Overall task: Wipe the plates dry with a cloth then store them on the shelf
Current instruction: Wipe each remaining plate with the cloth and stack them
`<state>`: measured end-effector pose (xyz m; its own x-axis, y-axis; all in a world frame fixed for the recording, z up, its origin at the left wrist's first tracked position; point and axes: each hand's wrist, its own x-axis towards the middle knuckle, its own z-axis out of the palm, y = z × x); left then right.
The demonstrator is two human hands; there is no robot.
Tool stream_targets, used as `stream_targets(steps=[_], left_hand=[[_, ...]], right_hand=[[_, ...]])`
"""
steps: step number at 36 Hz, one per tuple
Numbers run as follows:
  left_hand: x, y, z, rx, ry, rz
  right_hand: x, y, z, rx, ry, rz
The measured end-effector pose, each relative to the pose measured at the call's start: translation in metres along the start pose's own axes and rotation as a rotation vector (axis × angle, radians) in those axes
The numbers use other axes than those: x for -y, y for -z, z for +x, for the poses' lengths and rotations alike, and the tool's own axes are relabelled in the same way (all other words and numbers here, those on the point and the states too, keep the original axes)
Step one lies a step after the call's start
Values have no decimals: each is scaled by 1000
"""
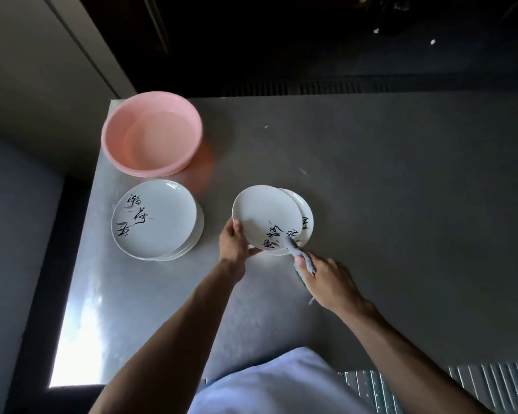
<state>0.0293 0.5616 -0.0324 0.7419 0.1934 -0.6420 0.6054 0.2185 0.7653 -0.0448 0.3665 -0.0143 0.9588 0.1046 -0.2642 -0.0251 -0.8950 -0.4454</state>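
At the upper left of the frame we see a pink basin (152, 133) near the corner of the grey table (386, 186), seemingly holding shallow water; we judge it the rinsing place, kept clear of the drying work. Just below it sits a stack of plates (156, 219), painted faces up, within easy reach of the left arm; whether these are wet or already wiped we cannot tell.

Toward the centre, our left hand (235, 242) pinches the near-left rim of the tilted plate (266, 218), thumb on the face and fingers beneath. That grip tips the plate toward us so its surface is open to wiping. Its far edge overlaps a lower plate (307, 218) lying on the table, partly hidden; whether the two touch is unclear.

Right of that, our right hand (326, 279) is closed around a bunched grey cloth (299, 253), its tip pressed on the plate's lower right. The shelf is not in view, so storing is yet to come.
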Motion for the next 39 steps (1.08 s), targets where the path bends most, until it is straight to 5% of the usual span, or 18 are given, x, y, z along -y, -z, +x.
stream_targets(steps=[9,16,22,35,39], left_hand=[[2,-10,7,-35,-33,83],[0,-9,13,-146,-156,417],[13,-3,18,-139,-3,496],[10,12,20,142,169,686],[-7,23,19,220,-6,958]], right_hand=[[-3,0,5,26,-60,9],[-1,-6,8,47,-40,41],[4,-12,13,72,29,23],[35,-18,10,81,4,241],[54,-23,13,77,-90,436]])
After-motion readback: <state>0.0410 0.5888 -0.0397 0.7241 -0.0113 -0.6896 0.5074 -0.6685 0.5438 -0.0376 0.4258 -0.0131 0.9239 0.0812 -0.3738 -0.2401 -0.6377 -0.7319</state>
